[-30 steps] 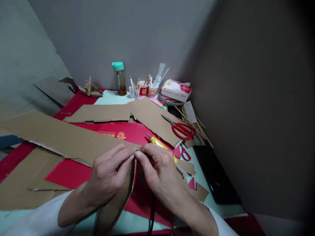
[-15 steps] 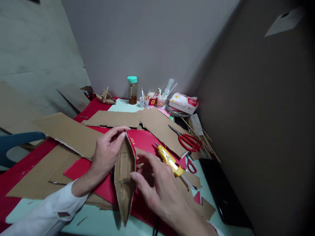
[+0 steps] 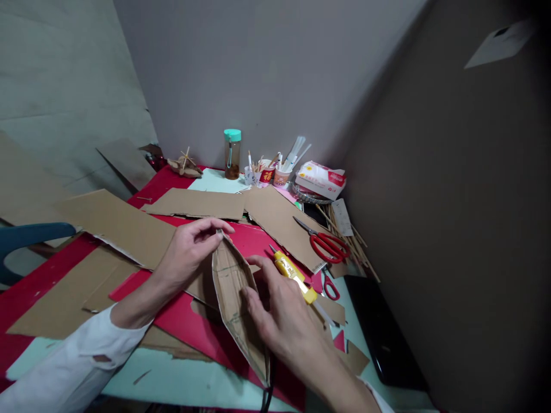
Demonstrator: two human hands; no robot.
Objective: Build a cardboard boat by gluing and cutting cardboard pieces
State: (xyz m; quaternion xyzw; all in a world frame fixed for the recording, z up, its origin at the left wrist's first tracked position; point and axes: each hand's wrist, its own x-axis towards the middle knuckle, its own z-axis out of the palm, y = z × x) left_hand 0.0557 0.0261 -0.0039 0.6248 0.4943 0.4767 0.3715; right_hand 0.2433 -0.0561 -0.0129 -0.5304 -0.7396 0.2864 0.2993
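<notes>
My left hand [image 3: 189, 252] pinches the far pointed tip of a folded, boat-shaped cardboard piece [image 3: 232, 298] that lies on the red sheet [image 3: 189, 321]. My right hand [image 3: 279, 315] rests with its fingers spread against the right wall of that piece, pressing it. A yellow glue tube [image 3: 293, 278] lies just beyond my right hand's fingertips. Both sleeves are white.
Large cardboard sheets [image 3: 120, 229] cover the left and middle of the table. Red scissors [image 3: 327, 244] lie on a cardboard strip [image 3: 275, 221]; smaller red scissors [image 3: 329, 287] are beside it. A teal-capped bottle [image 3: 232, 154], cups of sticks [image 3: 269, 172], a tissue pack [image 3: 321, 179] and wooden skewers [image 3: 353, 241] stand at the back right.
The boat-shaped piece has been lowered and laid out flat on the table. My right hand left the tip pinch and moved down to its side wall; my left hand still holds the tip.
</notes>
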